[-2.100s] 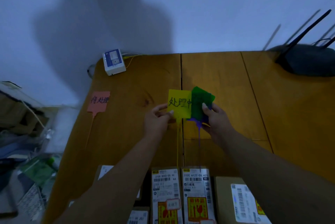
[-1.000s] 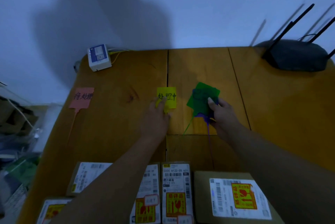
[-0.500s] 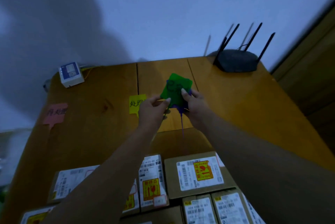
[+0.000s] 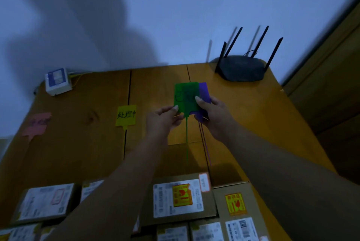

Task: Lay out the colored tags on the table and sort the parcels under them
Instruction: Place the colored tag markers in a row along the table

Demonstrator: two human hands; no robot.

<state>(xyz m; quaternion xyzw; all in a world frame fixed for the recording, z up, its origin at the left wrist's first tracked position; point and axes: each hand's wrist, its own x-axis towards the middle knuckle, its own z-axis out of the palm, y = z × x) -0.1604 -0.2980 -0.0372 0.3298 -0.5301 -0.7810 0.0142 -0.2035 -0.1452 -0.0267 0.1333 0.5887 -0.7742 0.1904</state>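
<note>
Nearest you, from five to eight o'clock along the table's (image 4: 253,116) front edge, the cardboard parcels (image 4: 179,197) lie flat with shipping labels up. Several carry yellow-and-red glass stickers, so treat them as breakable and lift each by its two long sides. Just past them, your forearms lead to both hands, which are raised over the table's middle. Your left hand (image 4: 165,119) pinches the lower left corner of the green tag (image 4: 186,96) between thumb and forefinger. Your right hand (image 4: 212,116) grips the stack from the other side, thumb on the green face and fingers behind the purple tag (image 4: 204,92), which peeks out at three o'clock of the green one. One green tail and two purple tails hang down, so a second purple tag may be hidden; I cannot tell. These tags look like thin, light, bendy plastic and are probably slick face to face, so slide the green one off by its card edge, not by the whippy tail. At nine o'clock of your hands the yellow tag (image 4: 126,116) lies flat, and the pink tag (image 4: 38,123) lies farther out the same way. At the far edge, a router (image 4: 241,71) sits at one o'clock and a small white box (image 4: 57,81) at ten.
</note>
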